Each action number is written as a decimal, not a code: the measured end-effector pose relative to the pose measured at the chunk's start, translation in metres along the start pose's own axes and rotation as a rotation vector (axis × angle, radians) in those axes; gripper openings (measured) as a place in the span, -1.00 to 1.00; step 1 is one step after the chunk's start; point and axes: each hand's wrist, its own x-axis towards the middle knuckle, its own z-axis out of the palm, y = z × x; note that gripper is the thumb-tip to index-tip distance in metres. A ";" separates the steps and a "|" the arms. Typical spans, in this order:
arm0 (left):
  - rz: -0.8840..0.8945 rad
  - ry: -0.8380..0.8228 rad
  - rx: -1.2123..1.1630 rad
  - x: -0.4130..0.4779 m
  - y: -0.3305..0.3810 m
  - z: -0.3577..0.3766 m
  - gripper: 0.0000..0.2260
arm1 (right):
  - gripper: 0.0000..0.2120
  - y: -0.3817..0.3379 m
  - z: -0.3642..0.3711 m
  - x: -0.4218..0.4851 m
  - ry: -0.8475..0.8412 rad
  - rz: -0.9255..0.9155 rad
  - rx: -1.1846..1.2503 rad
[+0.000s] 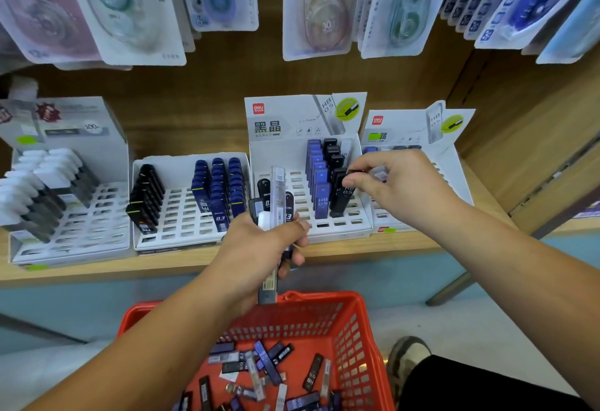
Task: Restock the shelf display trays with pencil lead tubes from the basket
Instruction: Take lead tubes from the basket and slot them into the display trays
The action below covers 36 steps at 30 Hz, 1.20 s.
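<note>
My left hand point(263, 248) grips a bundle of lead tubes point(276, 203), clear, black and white-capped, in front of the HB 0.5 display tray point(324, 220). My right hand point(393, 183) pinches a clear tube point(379, 173) above that tray's right side, beside its black tubes point(337, 190) and blue tubes point(319, 183). The red basket point(324, 319) below holds several loose tubes point(259, 365).
A 0.3 tray point(181, 216) with black and blue tubes stands left of the HB tray. Further left sits a tray of white-capped tubes point(81, 225), and another HB tray point(448, 164) at the right. Correction tape packs point(130, 8) hang above. My shoe point(406, 358) is beside the basket.
</note>
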 end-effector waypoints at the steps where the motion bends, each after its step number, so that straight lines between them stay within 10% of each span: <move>1: 0.002 0.001 -0.001 0.000 0.001 0.001 -0.61 | -0.94 -0.001 -0.002 0.001 -0.022 0.004 -0.009; 10: -0.008 -0.013 0.020 -0.001 0.004 0.004 -0.46 | -0.81 -0.007 0.012 -0.002 -0.086 -0.011 -0.086; 18: 0.127 -0.047 0.003 -0.013 0.015 0.019 -0.73 | -0.45 -0.046 -0.008 -0.013 -0.031 0.414 1.114; 25: 0.200 -0.069 -0.044 -0.021 0.031 0.038 -0.87 | -0.42 -0.045 -0.002 -0.013 -0.174 0.451 1.105; 30: 0.122 -0.034 -0.169 -0.013 0.043 0.040 -0.92 | -0.75 -0.038 -0.018 -0.015 -0.192 0.398 1.332; 36: 0.051 0.001 -0.137 0.008 0.061 0.051 -0.90 | -0.76 -0.022 -0.035 -0.011 0.084 0.290 1.105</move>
